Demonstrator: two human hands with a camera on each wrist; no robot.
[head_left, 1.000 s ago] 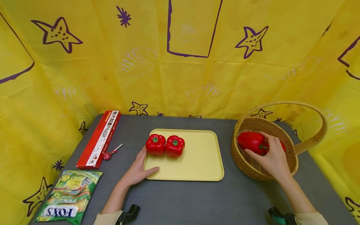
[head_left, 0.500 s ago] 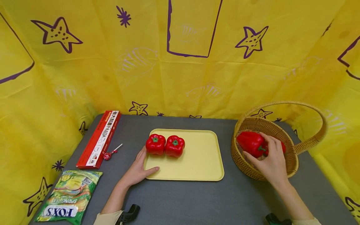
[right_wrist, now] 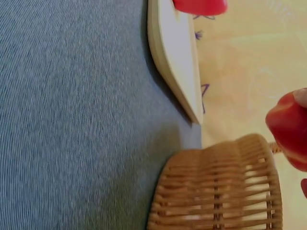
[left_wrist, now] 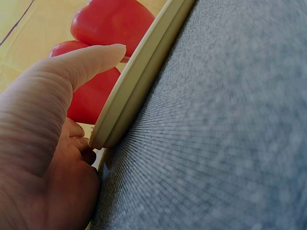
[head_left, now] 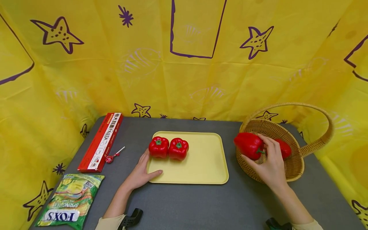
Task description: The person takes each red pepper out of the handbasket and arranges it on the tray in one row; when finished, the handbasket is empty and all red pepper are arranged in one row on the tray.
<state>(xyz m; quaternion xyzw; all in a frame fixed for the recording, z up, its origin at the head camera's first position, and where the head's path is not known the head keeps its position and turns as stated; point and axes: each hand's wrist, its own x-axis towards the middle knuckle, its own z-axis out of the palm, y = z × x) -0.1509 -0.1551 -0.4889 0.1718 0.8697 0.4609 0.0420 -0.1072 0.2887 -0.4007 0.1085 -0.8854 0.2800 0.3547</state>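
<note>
My right hand (head_left: 273, 164) grips a red bell pepper (head_left: 248, 145) by its sides, thumb and fingers around it, raised over the left rim of the wicker basket (head_left: 244, 166). Part of this pepper (right_wrist: 290, 127) shows at the right edge of the right wrist view. Another red bell pepper (head_left: 284, 148) lies inside the basket, partly hidden by my hand. My left hand (head_left: 140, 172) holds the yellow tray (head_left: 201, 169) at its near left corner, the thumb (left_wrist: 103, 57) over the rim and the fingers along the outer side. Two red bell peppers, one left (head_left: 159, 147) and one right (head_left: 178, 149), stand side by side on the tray.
Along the left side of the grey table (head_left: 195, 207) lie a red pasta box (head_left: 100, 142), a lollipop (head_left: 110, 159) and a green candy bag (head_left: 70, 201). The basket's tall handle (head_left: 290, 104) arches above it. A yellow patterned cloth (head_left: 184, 83) hangs behind and at both sides.
My right hand has lifted the bell pepper out of the basket's bowl and carried it left over the rim, uncovering more of the other pepper. My left hand has stayed at the tray.
</note>
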